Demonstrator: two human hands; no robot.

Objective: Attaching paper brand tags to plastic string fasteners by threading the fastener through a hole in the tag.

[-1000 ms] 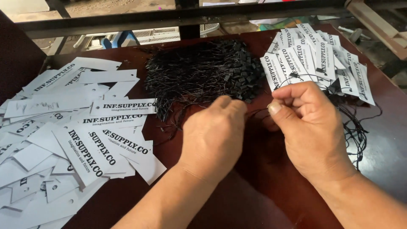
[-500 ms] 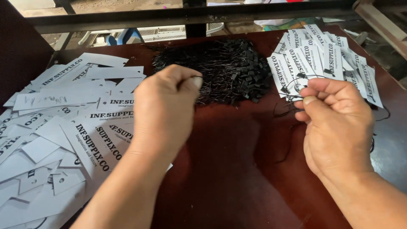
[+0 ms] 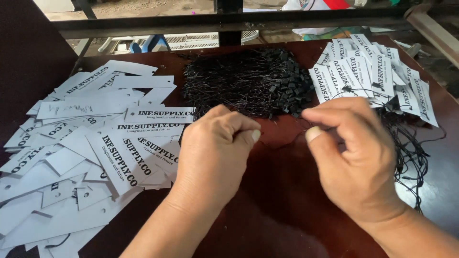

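Hands meet again at table centre: left hand (image 3: 215, 153), which half a second ago hovered over the loose paper tags (image 3: 86, 143) at 9 o'clock, returns pinched beside right hand (image 3: 354, 157). Both pinch a thin black string, barely visible, at 6 o'clock of the string pile (image 3: 248, 81); strung tags (image 3: 373, 76) lie at 2 o'clock.

A thin black string (image 3: 287, 125) runs taut and nearly level, pinched at each end, just in front of the tangled heap of black strings (image 3: 248, 81). That heap is a dense, dark mound of loops with small square black clasps along its right edge.
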